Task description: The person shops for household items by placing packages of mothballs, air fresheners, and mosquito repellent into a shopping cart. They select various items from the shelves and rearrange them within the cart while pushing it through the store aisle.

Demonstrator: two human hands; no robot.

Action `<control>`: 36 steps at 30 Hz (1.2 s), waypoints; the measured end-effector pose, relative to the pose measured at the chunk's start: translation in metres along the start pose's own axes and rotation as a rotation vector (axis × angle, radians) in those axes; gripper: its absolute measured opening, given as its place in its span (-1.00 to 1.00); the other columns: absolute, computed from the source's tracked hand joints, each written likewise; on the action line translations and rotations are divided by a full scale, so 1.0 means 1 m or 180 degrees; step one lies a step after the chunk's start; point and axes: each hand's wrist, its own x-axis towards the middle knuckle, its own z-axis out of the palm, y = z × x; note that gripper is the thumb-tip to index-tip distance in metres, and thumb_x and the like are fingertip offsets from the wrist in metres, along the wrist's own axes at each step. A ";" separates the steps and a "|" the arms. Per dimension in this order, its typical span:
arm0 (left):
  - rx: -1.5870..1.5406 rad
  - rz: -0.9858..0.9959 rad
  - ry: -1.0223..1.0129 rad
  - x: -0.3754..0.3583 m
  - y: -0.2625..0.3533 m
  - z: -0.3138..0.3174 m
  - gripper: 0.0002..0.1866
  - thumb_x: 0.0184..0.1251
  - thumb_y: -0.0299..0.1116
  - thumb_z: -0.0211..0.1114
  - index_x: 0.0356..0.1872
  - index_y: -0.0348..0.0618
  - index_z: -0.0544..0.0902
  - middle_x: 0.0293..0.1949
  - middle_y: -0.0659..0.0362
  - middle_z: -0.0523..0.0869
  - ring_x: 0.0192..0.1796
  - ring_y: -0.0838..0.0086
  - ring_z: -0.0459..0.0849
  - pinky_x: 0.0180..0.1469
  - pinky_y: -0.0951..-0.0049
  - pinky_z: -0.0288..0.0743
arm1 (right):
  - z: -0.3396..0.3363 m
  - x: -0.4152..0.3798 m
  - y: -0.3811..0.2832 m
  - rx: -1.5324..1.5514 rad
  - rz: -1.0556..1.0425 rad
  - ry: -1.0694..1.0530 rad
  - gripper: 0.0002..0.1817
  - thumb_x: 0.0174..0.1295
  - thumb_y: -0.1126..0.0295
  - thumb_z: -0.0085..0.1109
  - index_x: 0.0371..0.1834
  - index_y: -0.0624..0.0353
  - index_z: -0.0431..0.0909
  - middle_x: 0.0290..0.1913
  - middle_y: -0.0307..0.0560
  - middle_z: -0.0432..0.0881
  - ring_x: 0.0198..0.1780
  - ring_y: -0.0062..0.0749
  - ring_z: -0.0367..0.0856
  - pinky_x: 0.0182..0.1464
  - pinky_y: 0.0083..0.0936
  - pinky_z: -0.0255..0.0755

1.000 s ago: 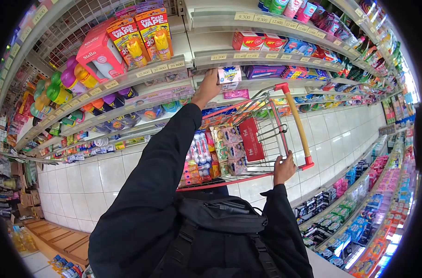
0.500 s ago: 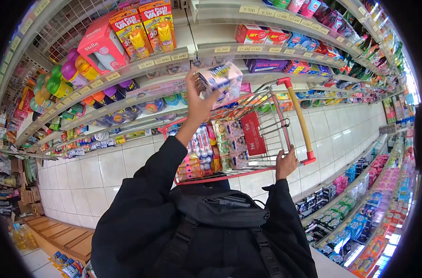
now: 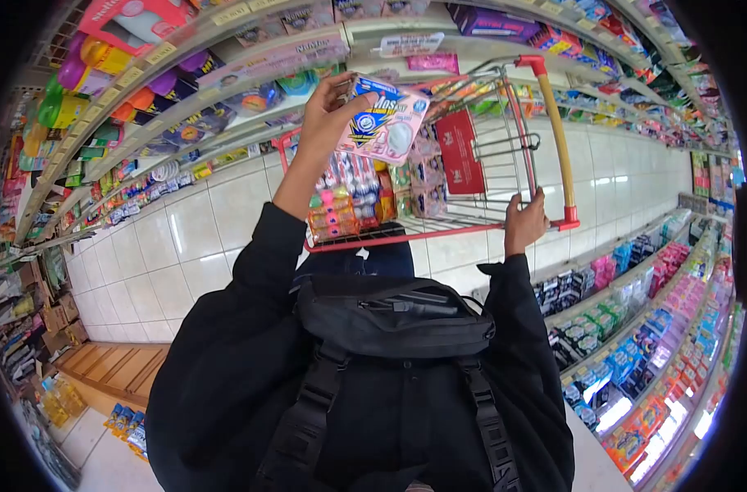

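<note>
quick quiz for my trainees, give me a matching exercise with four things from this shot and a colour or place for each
Things:
1. box
2. cart handle
3. bag
4. cart panel

Colours and places:
A. black, against the person's front
B. red with pale print
C. held in the left hand
D. yellowish between red ends

Pairs: 1-C; 2-D; 3-A; 4-B
</note>
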 end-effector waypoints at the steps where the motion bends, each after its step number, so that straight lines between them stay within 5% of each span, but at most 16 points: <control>1: 0.0325 -0.0171 -0.0205 0.007 -0.019 -0.005 -0.43 0.22 -0.38 0.44 0.24 -0.27 0.45 0.03 0.10 0.62 0.00 0.47 0.64 0.04 0.45 0.53 | -0.001 0.002 -0.002 -0.0049 0.0031 -0.0032 -0.49 0.17 0.15 0.11 0.17 0.13 0.46 -0.05 0.04 0.70 -0.12 -0.10 0.68 -0.05 -0.19 0.40; 4: 0.1483 -0.0580 -0.0661 0.011 -0.083 -0.008 -0.40 0.13 -0.24 0.52 0.17 -0.30 0.56 -0.02 0.10 0.66 -0.01 0.49 0.64 0.04 0.47 0.50 | 0.008 0.002 0.003 -0.0102 -0.0008 0.0040 -0.48 0.16 0.14 0.12 0.18 0.13 0.46 -0.05 0.02 0.70 -0.11 -0.12 0.68 -0.05 -0.21 0.40; 7: 0.2092 -0.0599 -0.1325 0.017 -0.197 -0.009 -0.28 -0.07 -0.03 0.60 0.12 -0.23 0.63 0.03 0.01 0.57 0.03 0.30 0.61 0.08 0.37 0.49 | 0.014 0.002 0.006 -0.0056 -0.0059 0.0082 -0.47 0.16 0.14 0.13 0.18 0.13 0.46 -0.03 0.02 0.70 -0.08 -0.12 0.67 -0.05 -0.21 0.40; 12: 0.3185 -0.0211 -0.2241 0.000 -0.309 0.003 -0.32 -0.09 -0.09 0.57 0.13 -0.14 0.65 0.02 -0.11 0.62 0.05 0.19 0.63 0.07 0.40 0.49 | 0.015 0.003 0.005 -0.0124 0.0051 -0.0063 -0.43 0.14 0.13 0.16 0.20 0.19 0.48 0.02 0.03 0.69 -0.03 -0.11 0.67 0.05 -0.26 0.40; 15: 0.2874 -0.1251 -0.2535 0.003 -0.308 0.021 -0.41 -0.02 -0.13 0.54 0.09 -0.13 0.67 -0.09 -0.03 0.72 -0.06 0.25 0.69 0.03 0.40 0.50 | 0.017 0.003 0.005 -0.0196 0.0061 -0.0110 -0.43 0.14 0.13 0.16 0.20 0.18 0.48 0.02 0.02 0.69 -0.03 -0.13 0.67 0.05 -0.27 0.41; 16: 0.2546 -0.1074 -0.2435 0.000 -0.328 0.019 -0.47 0.05 -0.15 0.51 0.06 -0.15 0.68 -0.22 0.02 0.77 -0.17 0.30 0.72 -0.02 0.37 0.51 | 0.019 0.003 0.006 -0.0271 0.0064 -0.0114 -0.43 0.14 0.12 0.16 0.20 0.18 0.48 0.02 0.01 0.70 -0.04 -0.15 0.68 0.03 -0.27 0.41; 19: 0.2577 -0.1116 -0.2212 -0.008 -0.354 0.028 -0.48 0.09 -0.14 0.49 0.06 -0.16 0.67 -0.22 -0.01 0.76 -0.16 0.34 0.72 -0.03 0.34 0.51 | 0.021 0.003 0.007 -0.0259 -0.0084 0.0052 -0.44 0.14 0.11 0.17 0.19 0.16 0.49 -0.03 -0.03 0.71 -0.09 -0.18 0.69 0.00 -0.29 0.42; 20: 0.1817 -0.0934 -0.2219 -0.011 -0.427 0.009 -0.50 0.12 -0.15 0.46 0.06 -0.16 0.67 -0.18 -0.05 0.76 -0.11 0.26 0.73 -0.01 0.33 0.51 | 0.024 0.003 0.009 -0.0271 -0.0150 0.0178 -0.45 0.13 0.11 0.19 0.16 0.16 0.50 -0.08 -0.03 0.72 -0.13 -0.17 0.70 -0.02 -0.29 0.42; 23: 0.2458 -0.0751 -0.2218 -0.015 -0.445 0.003 -0.55 0.15 -0.19 0.43 0.04 -0.18 0.68 -0.13 -0.10 0.75 -0.04 0.11 0.71 0.03 0.30 0.51 | 0.021 0.004 0.007 -0.0362 -0.0102 0.0080 -0.47 0.13 0.13 0.20 0.14 0.16 0.50 -0.10 -0.02 0.73 -0.15 -0.16 0.70 -0.03 -0.29 0.43; 24: 0.2939 -0.0964 -0.2325 -0.015 -0.401 0.016 -0.53 0.14 -0.23 0.42 0.08 -0.14 0.64 -0.03 -0.10 0.71 0.03 0.03 0.66 0.07 0.24 0.51 | 0.024 0.004 0.010 -0.0267 -0.0161 0.0171 -0.47 0.12 0.13 0.21 0.13 0.16 0.51 -0.10 -0.03 0.73 -0.15 -0.16 0.70 -0.04 -0.29 0.43; 27: 0.3703 -0.0071 -0.1993 -0.030 -0.382 0.029 -0.45 0.10 -0.25 0.43 0.17 -0.09 0.56 0.06 -0.06 0.65 0.10 0.07 0.62 0.10 0.19 0.51 | 0.026 0.004 0.010 -0.0237 -0.0165 0.0230 -0.48 0.12 0.13 0.20 0.13 0.14 0.52 -0.10 -0.04 0.73 -0.17 -0.18 0.70 -0.04 -0.31 0.43; 31: 0.3637 -0.0029 -0.2236 -0.044 -0.389 0.028 -0.36 0.12 -0.29 0.40 0.28 -0.06 0.44 0.17 -0.01 0.57 0.19 0.04 0.55 0.23 0.22 0.42 | 0.023 0.005 0.008 -0.0210 -0.0062 0.0185 -0.51 0.12 0.15 0.20 0.11 0.11 0.53 -0.13 -0.11 0.73 -0.17 -0.23 0.71 -0.05 -0.34 0.43; 36: 0.4466 -0.0353 -0.3147 -0.032 -0.402 0.018 -0.13 0.17 -0.37 0.21 0.54 0.06 0.03 0.47 0.06 0.25 0.51 0.06 0.14 0.37 -0.36 0.00 | 0.024 0.006 0.008 -0.0275 -0.0094 0.0267 -0.54 0.13 0.18 0.18 0.11 0.08 0.52 -0.15 -0.16 0.73 -0.17 -0.29 0.69 -0.05 -0.35 0.43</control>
